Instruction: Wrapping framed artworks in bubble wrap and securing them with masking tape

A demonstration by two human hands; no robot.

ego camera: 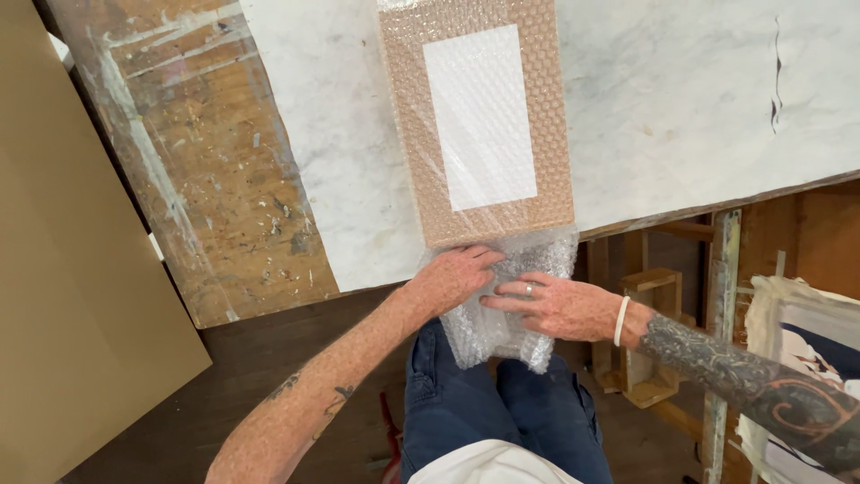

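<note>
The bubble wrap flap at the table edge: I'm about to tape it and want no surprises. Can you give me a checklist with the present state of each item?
1. Left hand on the bubble wrap: ok, pressing the flap at the package's near end.
2. Right hand on the wrap: ok, flat on it.
3. Wrapped package supported by the table: ok, though its near end is at the edge.
4. Wrap covers the top face: ok.
5. Tape within reach: cannot tell, none in view.
</note>
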